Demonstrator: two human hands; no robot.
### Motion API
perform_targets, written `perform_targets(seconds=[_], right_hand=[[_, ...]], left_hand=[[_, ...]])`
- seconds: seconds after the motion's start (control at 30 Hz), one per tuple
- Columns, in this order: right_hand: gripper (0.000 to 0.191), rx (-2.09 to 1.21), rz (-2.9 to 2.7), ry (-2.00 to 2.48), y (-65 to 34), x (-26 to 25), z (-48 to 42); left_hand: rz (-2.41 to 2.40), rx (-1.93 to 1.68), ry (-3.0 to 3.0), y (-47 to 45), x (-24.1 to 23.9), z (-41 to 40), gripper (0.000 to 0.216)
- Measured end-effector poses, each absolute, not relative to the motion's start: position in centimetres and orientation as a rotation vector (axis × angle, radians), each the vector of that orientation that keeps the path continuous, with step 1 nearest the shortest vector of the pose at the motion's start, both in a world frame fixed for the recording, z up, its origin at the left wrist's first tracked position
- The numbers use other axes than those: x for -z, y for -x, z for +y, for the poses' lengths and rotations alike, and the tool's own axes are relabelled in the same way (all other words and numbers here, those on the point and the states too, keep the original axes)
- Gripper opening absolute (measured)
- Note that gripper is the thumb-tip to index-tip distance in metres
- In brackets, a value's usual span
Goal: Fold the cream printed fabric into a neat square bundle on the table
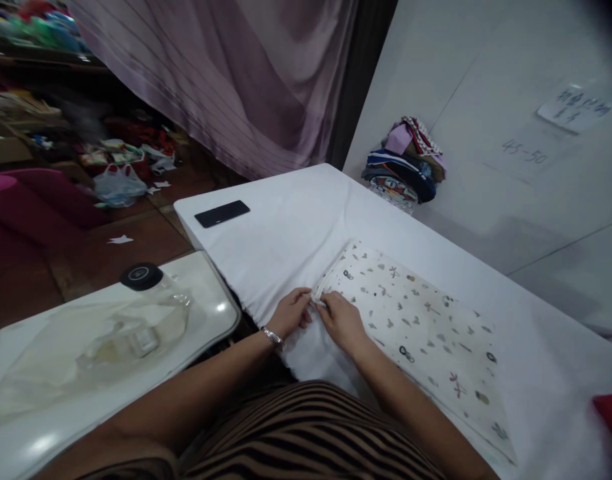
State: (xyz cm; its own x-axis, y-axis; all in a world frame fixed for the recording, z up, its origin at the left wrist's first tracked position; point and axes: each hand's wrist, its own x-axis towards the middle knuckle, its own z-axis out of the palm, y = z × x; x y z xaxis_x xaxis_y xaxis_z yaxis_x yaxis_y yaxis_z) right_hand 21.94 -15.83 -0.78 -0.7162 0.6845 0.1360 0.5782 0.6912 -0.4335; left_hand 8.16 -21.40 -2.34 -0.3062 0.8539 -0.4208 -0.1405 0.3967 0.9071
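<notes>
Pinching one corner of the patterned cloth (pixel 421 310), your left hand (pixel 290 315) and right hand (pixel 342 323) meet close to the counter (pixel 281 237) edge nearest you; the fingers of both are drawn together on the cloth's edge, the left ones partly hidden behind the thumb and palm; a bracelet (pixel 273 336) sits on your left wrist. The cloth lies flat and seems folded in layers, stretching from your fingers along that near edge toward the right; the step in hand looks like lining up or tidying the corner, and the next move, as I judge it, calls for a light, even grip so the layers stay matched. To your left, a lower white table (pixel 206 283) carries clear plastic wrapping (pixel 146 340) and, by its far edge, a round black object (pixel 141 276); beyond your hands, a phone (pixel 222 213) lies by the counter's left corner; past the counter's far edge, a pile of folded fabrics (pixel 406 160) sits against the wall (pixel 466 173).
</notes>
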Motion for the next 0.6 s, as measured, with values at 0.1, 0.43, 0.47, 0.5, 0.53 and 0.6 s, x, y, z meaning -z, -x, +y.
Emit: perform_targets(seconds=[0.1, 0.43, 0.47, 0.5, 0.53, 0.6], right_hand=[[0.016, -0.575, -2.583, 0.997, -21.99, 0.88, -15.65], [0.017, -0.655, -2.431, 1.012, -22.26, 0.98, -15.45], [0.017, -0.657, -2.426, 1.020, -22.24, 1.03, -15.45], [0.017, -0.659, -2.423, 1.025, -22.22, 1.08, -15.46], [0.017, -0.659, -2.421, 1.027, -22.21, 1.12, -15.47], [0.017, -0.656, -2.419, 1.029, -22.21, 1.15, -15.50]], left_hand=[[1.548, -1.153, -0.663, -8.21, 2.50, -21.38, 0.034], [1.547, -1.151, -0.740, -8.36, 2.63, -21.30, 0.037], [1.561, -1.144, -0.749, -8.38, 2.60, -21.26, 0.036], [1.575, -1.135, -0.758, -8.40, 2.57, -21.20, 0.035], [1.587, -1.126, -0.767, -8.42, 2.55, -21.14, 0.033], [1.603, -1.114, -0.779, -8.47, 2.52, -21.01, 0.029]])
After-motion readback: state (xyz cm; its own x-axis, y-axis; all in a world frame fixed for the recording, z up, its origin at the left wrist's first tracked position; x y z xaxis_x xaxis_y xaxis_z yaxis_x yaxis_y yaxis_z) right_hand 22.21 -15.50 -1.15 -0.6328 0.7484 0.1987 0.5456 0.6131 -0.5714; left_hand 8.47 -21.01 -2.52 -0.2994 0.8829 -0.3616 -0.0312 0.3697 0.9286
